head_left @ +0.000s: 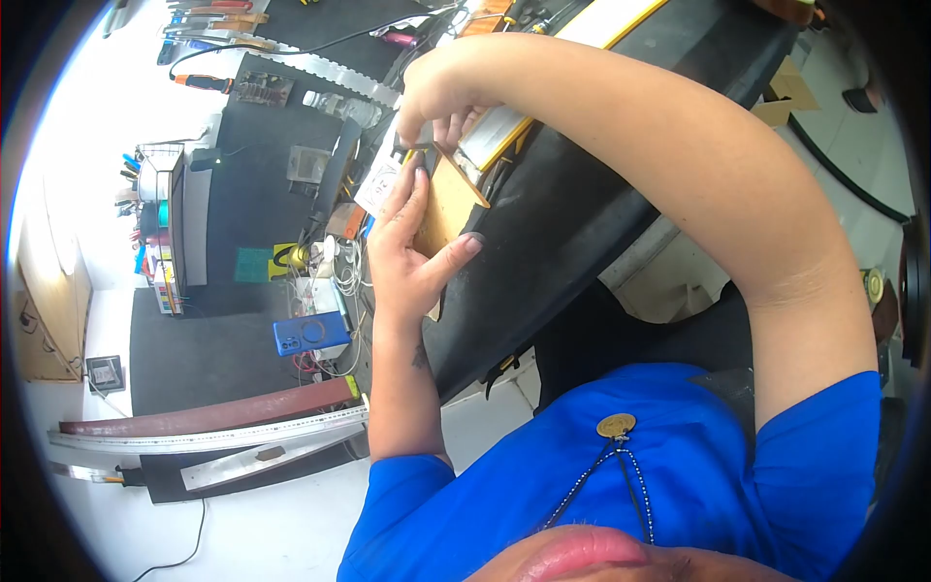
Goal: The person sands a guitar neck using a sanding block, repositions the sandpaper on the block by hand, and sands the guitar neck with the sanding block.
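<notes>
A tan, wood-like board point(448, 198) lies at the edge of the dark work surface, near the upper middle of the head view. My left hand point(402, 242) rests on it, fingers stretched out along its left side and thumb spread away to the right. Beyond the board's far end, my right hand point(441, 97) bends down with curled fingers. A small dark piece point(415, 150) shows close to the fingertips of both hands. What my right fingers hold is mostly hidden. Beside the board is a white printed label point(376, 186).
A long yellow-edged white bar point(497, 136) runs close to my right hand. To the left are a blue phone point(310, 334), tangled white cables point(344, 262), a clear bottle point(341, 107) and a desk organizer point(167, 233). A long metal ruler point(213, 432) lies lower left.
</notes>
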A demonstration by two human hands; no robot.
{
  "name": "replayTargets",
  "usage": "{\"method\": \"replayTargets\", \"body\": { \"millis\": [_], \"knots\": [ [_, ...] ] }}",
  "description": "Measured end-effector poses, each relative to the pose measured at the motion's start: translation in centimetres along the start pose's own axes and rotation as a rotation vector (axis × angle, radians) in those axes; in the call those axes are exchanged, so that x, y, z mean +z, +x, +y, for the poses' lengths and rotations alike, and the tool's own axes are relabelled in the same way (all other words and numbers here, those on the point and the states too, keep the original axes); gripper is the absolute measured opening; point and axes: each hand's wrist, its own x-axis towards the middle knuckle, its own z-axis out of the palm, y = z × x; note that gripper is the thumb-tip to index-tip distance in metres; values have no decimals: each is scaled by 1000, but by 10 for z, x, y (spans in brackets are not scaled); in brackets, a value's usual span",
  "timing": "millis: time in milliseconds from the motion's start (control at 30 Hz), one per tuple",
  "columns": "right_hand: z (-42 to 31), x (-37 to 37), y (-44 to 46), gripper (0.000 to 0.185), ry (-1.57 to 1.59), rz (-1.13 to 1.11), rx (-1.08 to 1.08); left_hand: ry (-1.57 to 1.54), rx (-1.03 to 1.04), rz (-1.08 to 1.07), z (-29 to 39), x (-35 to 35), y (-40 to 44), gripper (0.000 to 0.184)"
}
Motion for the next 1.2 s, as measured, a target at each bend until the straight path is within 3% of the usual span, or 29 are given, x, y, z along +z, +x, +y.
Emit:
{"method": "replayTargets", "body": {
  "millis": [100, 200, 300, 400, 500, 533, 600, 767, 800, 833, 900, 967, 1000, 1100, 1133, 1167, 1200],
  "knots": [
    [3, -2, 4, 30, 135, 230, -69, 27, 13, -34, -1, -1, -2, 94],
    [-2, -10, -1, 29, -276, 534, -242, 2, 31, -11, -1, 1, -2, 92],
    [-12, -24, -82, 25, -591, 512, -288, 17, 57, -1, -3, 0, -2, 92],
    [7, -34, -95, 33, -858, 568, -192, -54, 115, -13, 6, -3, -5, 91],
    [24, -37, -95, 37, -1005, 419, -148, 75, 150, -37, 8, 3, 1, 90],
    [29, -37, -98, 41, -954, 494, -177, 101, 128, -36, 6, 1, 4, 86],
    [27, -36, -95, 40, -924, 475, -105, -199, -62, 1, 19, 11, 9, 82],
    [30, -36, -94, 40, -922, 502, -118, 41, 93, -52, 7, -2, -12, 86],
    [33, -36, -92, 40, -930, 531, -160, 7, 51, -32, 2, -3, -11, 88],
    [36, -35, -92, 40, -937, 560, -203, -217, -178, 31, 0, 1, -12, 87],
    [34, -34, -98, 40, -922, 559, -174, -168, -145, 92, 7, 7, -3, 88],
    [28, -31, -98, 41, -909, 566, -135, 11, -54, -8, 26, 6, 1, 85],
    [26, -30, -96, 41, -901, 571, -103, 118, 112, -18, 13, 7, -3, 83],
    [30, -33, -93, 42, -919, 599, -109, 77, 164, -63, 2, -4, -12, 84],
    [33, -33, -93, 42, -926, 607, -127, 75, 127, -50, -3, -4, -6, 88],
    [34, -32, -93, 41, -908, 598, -101, -26, -111, -11, -3, -2, -8, 90],
    [29, -31, -95, 41, -891, 585, -84, -90, -126, 38, 6, 7, -2, 89]
  ]
}}
